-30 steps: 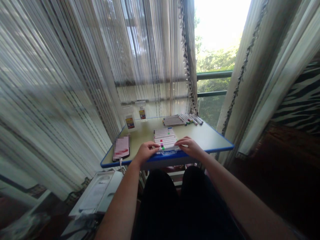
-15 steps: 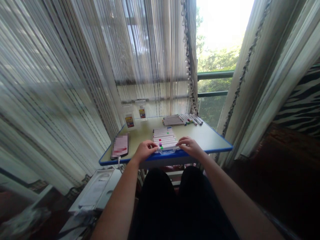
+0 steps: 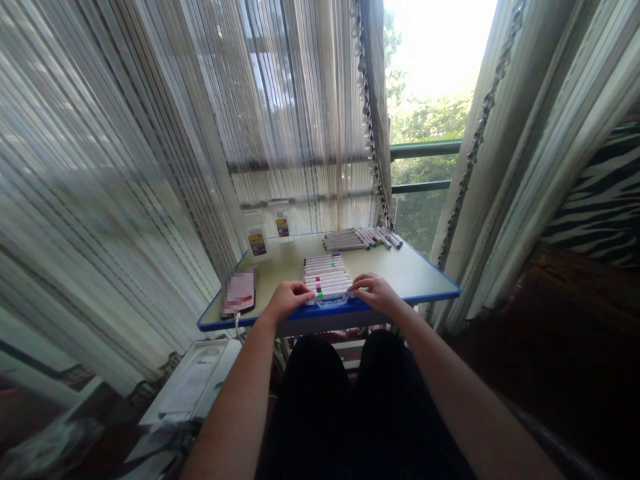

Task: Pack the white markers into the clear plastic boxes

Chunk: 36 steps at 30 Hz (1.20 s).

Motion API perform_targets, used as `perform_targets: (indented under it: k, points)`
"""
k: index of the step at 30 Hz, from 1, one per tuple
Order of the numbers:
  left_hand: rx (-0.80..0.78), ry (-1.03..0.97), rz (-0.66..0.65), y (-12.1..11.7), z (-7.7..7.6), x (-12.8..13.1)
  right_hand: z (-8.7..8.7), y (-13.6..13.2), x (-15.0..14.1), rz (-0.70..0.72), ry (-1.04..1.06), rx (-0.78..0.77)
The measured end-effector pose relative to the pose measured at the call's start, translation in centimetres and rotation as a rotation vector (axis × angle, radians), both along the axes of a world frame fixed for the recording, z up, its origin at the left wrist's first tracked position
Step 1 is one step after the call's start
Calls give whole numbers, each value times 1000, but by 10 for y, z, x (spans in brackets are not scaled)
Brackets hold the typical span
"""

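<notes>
A row of white marker pens (image 3: 327,270) with coloured bands lies stacked side by side in a clear plastic case, whose handle (image 3: 332,302) points toward me at the table's front edge. My left hand (image 3: 290,298) is closed, thumb and fingers pinching the left end of the nearest marker pen (image 3: 332,291), which has a green band. At that pen's right end, my right hand (image 3: 376,291) has its fingertips pressed together on the tip. The case's corners are partly hidden under my fingers.
Several more marker pens (image 3: 347,239) lie in a loose pile at the back of the blue-edged table (image 3: 420,277). Two clear cases with printed labels (image 3: 257,245) stand at the back left. A phone (image 3: 240,292) with a white cable rests at the left edge.
The view has shifted slightly, so the table sits a little further left. Both hands keep their places at the two ends of the nearest marker pen.
</notes>
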<state>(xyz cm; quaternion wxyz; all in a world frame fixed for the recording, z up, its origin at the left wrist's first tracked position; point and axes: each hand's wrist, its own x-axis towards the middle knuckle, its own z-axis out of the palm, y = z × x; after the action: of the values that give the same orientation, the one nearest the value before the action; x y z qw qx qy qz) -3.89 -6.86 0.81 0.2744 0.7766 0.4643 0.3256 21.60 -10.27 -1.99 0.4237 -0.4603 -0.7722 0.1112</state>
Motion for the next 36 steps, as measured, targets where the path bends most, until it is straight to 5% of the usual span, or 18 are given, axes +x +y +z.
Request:
perform_targets:
  k: [18,30,36]
  points:
    - [15,-9,-21,1,-1,0,5,-4,3,33,10,-121]
    - [-45,33,-191,-5,3,-9,5,-4,3,86,4,-157]
    - [-35,1,-117,-2,-1,-8,7,0,4,105,73,-211]
